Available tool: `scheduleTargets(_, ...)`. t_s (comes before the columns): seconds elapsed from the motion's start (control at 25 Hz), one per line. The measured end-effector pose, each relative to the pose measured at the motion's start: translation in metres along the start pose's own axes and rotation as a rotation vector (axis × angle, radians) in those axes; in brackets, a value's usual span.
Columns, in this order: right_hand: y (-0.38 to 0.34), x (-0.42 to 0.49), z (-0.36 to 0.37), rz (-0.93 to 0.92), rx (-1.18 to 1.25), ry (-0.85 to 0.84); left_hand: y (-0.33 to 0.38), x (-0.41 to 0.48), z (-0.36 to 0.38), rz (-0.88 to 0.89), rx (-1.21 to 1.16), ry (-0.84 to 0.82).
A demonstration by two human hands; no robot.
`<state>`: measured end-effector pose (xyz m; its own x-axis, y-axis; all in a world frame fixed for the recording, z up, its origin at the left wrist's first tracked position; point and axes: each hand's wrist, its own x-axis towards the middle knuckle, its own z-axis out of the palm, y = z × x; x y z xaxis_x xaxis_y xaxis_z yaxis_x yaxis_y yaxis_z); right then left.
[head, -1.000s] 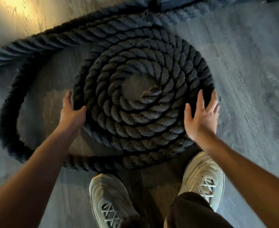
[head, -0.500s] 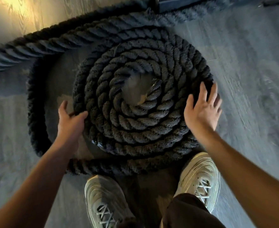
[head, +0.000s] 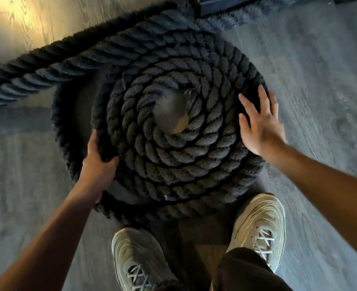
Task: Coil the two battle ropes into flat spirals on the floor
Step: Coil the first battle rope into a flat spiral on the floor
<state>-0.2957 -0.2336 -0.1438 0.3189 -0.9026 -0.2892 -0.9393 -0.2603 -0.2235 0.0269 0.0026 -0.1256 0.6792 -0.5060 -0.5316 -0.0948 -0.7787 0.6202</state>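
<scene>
A thick black battle rope lies on the floor as a flat spiral (head: 173,156) of several turns, with a bare patch of floor at its centre. Its loose outer turn (head: 64,131) bulges out on the left with a gap to the spiral. More straight rope (head: 47,68) runs from the spiral's top toward the left edge. My left hand (head: 98,162) grips the spiral's lower left rim, thumb on top, fingers round the outer side. My right hand (head: 259,120) lies flat with spread fingers on the spiral's right rim.
Grey wood-grain floor (head: 320,80) surrounds the rope. My two pale sneakers (head: 139,259) (head: 259,225) stand just below the spiral, almost touching it. A dark object (head: 221,3) sits at the top edge, above the rope.
The loose outer loop on the left has been drawn in closer to the spiral. The spiral has turned. My left hand now wraps the rim; my right hand has slid up the right edge.
</scene>
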Motion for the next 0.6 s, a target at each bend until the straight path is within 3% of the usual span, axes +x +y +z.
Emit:
scheduleTargets(0.16,0.012,0.027,-0.019,-0.116,0.001,-0.025,-0.002,-0.012,0.007,-0.075,0.217,-0.085)
scheduleTargets(0.24,0.004,0.019,-0.015,-0.04,0.044,0.012,0.005,-0.008,0.006,-0.081,0.343,-0.102)
scheduleTargets(0.4,-0.027,-0.053,0.021,0.296,0.184,0.101,0.035,0.007,0.0,0.134,0.427,0.053)
scheduleTargets(0.6,-0.038,-0.093,0.041,0.305,0.17,0.114,0.058,0.046,-0.008,0.237,0.465,0.087)
